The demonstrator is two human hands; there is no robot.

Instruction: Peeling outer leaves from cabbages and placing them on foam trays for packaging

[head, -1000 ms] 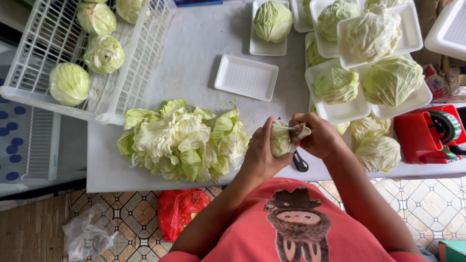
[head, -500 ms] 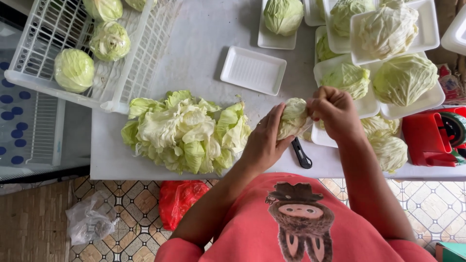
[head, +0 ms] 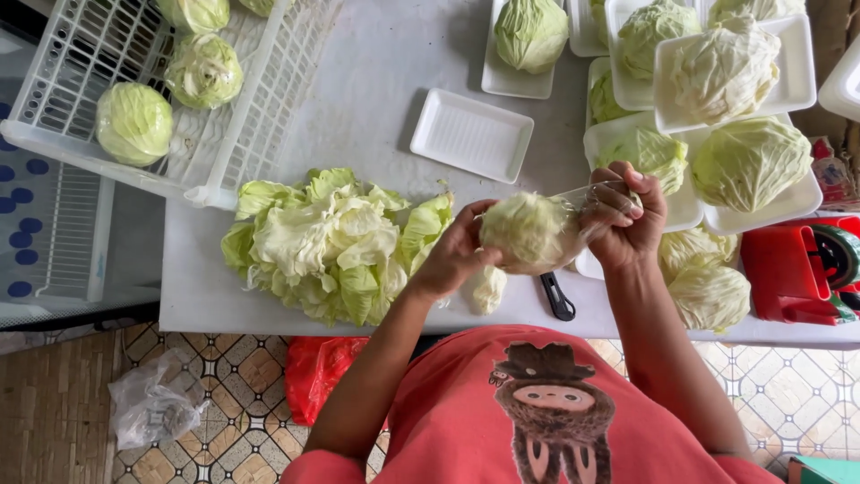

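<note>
Small cabbage head [head: 528, 230]: pale green, round, crinkled, sheathed in clear film, held above white table [head: 358, 99] edge. Left hand [head: 457, 255] cups its side, fingers closed on it. Right hand [head: 624, 215] pinches film taut. Trimmed-leaf pile [head: 331, 242] just left.

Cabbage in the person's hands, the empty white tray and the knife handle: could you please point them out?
cabbage [head: 528, 229], head view, middle of its face.
empty white tray [head: 471, 134], head view, bare floor.
knife handle [head: 557, 297], head view, black grip.

Bare bench [head: 376, 99] lies open beyond the left hand [head: 452, 260]; leaf pile [head: 327, 242] crowds its outer side, stacked trays [head: 717, 116] hem the right hand [head: 627, 220].
</note>
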